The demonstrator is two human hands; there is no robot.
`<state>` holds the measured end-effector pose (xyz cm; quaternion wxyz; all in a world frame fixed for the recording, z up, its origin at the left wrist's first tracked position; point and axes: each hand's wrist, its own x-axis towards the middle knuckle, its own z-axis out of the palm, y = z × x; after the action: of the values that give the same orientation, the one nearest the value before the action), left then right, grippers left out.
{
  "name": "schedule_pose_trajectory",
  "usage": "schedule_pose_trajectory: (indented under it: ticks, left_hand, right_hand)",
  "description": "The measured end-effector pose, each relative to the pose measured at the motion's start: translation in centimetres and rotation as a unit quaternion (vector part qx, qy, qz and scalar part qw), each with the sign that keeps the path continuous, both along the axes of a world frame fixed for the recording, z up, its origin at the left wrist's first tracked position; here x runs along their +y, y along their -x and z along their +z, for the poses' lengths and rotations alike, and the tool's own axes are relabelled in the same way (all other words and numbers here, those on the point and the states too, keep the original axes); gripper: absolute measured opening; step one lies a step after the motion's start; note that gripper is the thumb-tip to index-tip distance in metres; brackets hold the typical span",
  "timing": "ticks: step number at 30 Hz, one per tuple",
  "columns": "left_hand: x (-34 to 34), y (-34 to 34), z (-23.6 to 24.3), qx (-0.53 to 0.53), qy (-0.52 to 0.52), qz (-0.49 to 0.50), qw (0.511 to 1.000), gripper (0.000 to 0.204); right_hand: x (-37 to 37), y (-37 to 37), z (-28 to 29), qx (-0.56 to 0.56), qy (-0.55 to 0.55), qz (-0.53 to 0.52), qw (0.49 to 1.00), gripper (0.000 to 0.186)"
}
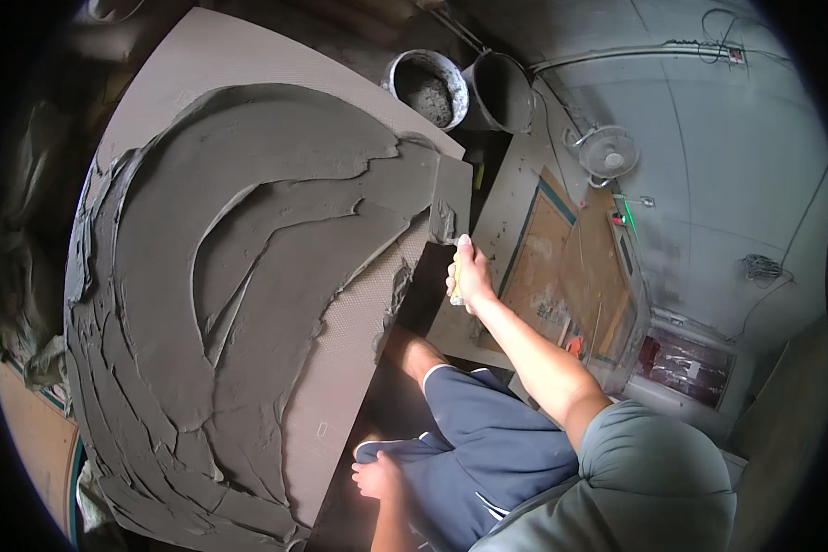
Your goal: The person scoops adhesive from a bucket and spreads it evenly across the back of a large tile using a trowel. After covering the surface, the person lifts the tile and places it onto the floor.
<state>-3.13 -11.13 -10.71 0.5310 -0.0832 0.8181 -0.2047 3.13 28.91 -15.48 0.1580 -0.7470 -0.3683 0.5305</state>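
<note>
My right hand [469,274] grips a trowel's yellow handle [456,283]; the grey-smeared blade [449,201] lies at the right edge of a large panel [189,51]. Thick grey paste [239,258] covers much of the panel in broad ridges and swirls, leaving textured pinkish-beige surface showing at the top and along the right. My left hand [377,474] rests low beside my knee, right of the panel, fingers loosely bent and apart, with no tool visible in it.
Two buckets, one paste-streaked [428,92], one dark [495,92], stand beyond the panel. To the right are a ledge with boards [541,267], a fan [607,152], cables [759,269], a green laser device [619,219] and a red wrapped item [685,368]. Crumpled sheeting [41,359] lies left.
</note>
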Motion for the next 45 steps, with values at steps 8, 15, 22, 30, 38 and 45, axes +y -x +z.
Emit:
schedule_pose_trajectory:
  ticks: [8,15,22,30,38,45]
  left_hand:
    - [0.7,-1.0,-0.8,-0.01,0.022,-0.033,0.999,0.068]
    - [2.3,-1.5,-0.6,-0.002,0.031,0.046,0.998,0.065]
    - [3.0,-1.5,-0.3,0.01,0.029,0.13,0.991,0.065]
    - [2.9,-4.5,-1.7,-0.007,0.044,0.151,0.988,0.074]
    - [3.2,-5.0,-1.8,-0.019,0.072,0.176,0.982,0.077]
    - [4.7,-5.9,-2.4,-0.016,0.076,0.17,0.982,0.072]
  right_hand:
    - [4.4,10.9,-5.6,0.186,0.064,-0.15,0.969,0.053]
    - [7.8,28.1,-6.5,0.192,0.04,0.017,0.98,0.062]
    - [4.3,41.0,-6.4,0.174,0.043,0.286,0.941,0.062]
    - [-7.8,41.1,-5.4,0.056,-0.11,0.655,0.746,0.058]
    - [3.6,45.6,-2.8,-0.143,-0.205,0.71,0.659,0.058]
    - [17.1,45.1,-4.6,-0.208,-0.217,0.627,0.719,0.069]
